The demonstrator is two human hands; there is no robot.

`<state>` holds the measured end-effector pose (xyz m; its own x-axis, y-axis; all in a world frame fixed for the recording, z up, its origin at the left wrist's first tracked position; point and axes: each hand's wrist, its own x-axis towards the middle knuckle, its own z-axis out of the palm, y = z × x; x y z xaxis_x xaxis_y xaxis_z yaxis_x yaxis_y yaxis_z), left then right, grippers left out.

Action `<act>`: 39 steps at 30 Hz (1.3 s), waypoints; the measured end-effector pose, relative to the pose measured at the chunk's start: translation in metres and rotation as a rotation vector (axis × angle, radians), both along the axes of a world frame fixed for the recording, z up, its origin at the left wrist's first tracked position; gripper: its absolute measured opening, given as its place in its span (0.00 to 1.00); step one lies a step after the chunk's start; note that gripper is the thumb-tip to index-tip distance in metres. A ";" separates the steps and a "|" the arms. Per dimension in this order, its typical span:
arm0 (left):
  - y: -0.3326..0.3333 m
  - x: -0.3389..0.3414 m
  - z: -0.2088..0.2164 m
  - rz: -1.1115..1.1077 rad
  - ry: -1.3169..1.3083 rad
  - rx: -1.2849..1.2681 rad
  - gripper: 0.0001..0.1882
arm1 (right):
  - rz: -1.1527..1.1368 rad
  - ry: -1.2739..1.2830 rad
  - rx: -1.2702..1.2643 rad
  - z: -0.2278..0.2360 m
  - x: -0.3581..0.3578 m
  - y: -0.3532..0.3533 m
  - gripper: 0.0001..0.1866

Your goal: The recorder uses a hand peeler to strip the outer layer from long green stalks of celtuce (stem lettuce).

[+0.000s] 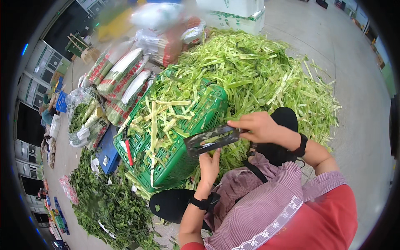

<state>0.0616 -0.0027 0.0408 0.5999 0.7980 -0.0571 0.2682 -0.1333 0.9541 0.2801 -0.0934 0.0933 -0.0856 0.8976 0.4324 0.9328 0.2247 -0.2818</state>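
Note:
A flat, black rectangular object [193,146] with rounded corners and a paler green streak along its middle is in front of me; I cannot tell its kind. My right hand [260,127] pinches its right end between thumb and fingers. Under its lower edge is my left hand [209,167], thumb up against it and fingers partly hidden behind it. Just beyond lies an overturned-looking green plastic crate [177,160], its top strewn with pale green vegetable peelings [168,125]. A red-handled knife [128,152] rests at the crate's left side.
A large heap of peelings [250,75] spreads behind and right of the crate. Dark green leaves [108,204] are piled at the left. Plastic sacks of vegetables [123,73] lie at the far left, near a blue board [109,150]. White boxes [235,21] stand behind.

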 end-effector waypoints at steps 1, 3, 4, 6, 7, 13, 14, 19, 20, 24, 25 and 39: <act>-0.005 -0.001 0.004 0.034 -0.037 -0.033 0.16 | -0.005 0.124 -0.082 -0.003 0.011 0.001 0.30; -0.010 0.000 -0.005 0.047 -0.074 0.065 0.17 | -0.039 0.301 -0.208 -0.006 0.021 0.000 0.27; -0.012 0.000 -0.008 0.056 -0.112 0.163 0.17 | -0.039 0.300 -0.211 -0.007 0.025 0.000 0.27; -0.019 -0.007 -0.015 0.047 -0.052 0.139 0.19 | 0.007 0.324 -0.338 -0.010 0.035 0.003 0.28; -0.022 -0.008 -0.021 0.056 -0.095 0.110 0.19 | -0.010 0.348 -0.403 -0.007 0.038 0.003 0.29; -0.038 -0.006 -0.022 0.014 -0.109 0.096 0.21 | 0.024 0.436 -0.492 -0.014 0.050 0.000 0.29; -0.037 -0.006 -0.022 0.018 -0.111 0.097 0.21 | 0.018 0.442 -0.518 -0.015 0.051 -0.001 0.28; -0.032 -0.012 -0.022 0.031 -0.103 0.071 0.20 | -0.041 0.197 -0.315 -0.009 0.009 -0.008 0.25; -0.034 -0.012 -0.024 0.035 -0.103 0.067 0.20 | -0.034 0.132 -0.284 -0.002 -0.005 -0.007 0.24; -0.046 -0.015 -0.020 0.037 -0.046 0.132 0.20 | -0.293 0.013 -0.337 -0.029 0.023 0.005 0.21; -0.046 -0.020 -0.017 0.049 -0.086 0.186 0.20 | -0.450 -0.045 -0.432 -0.034 0.043 0.001 0.19; -0.030 -0.018 0.052 -0.015 -0.197 0.448 0.19 | -0.593 0.093 -0.317 0.002 0.063 -0.013 0.22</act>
<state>0.0433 -0.0323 0.0933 0.5762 0.7094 0.4058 0.0829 -0.5447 0.8345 0.3428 -0.1065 0.0957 0.4847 0.8662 0.1220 0.8417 -0.4239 -0.3343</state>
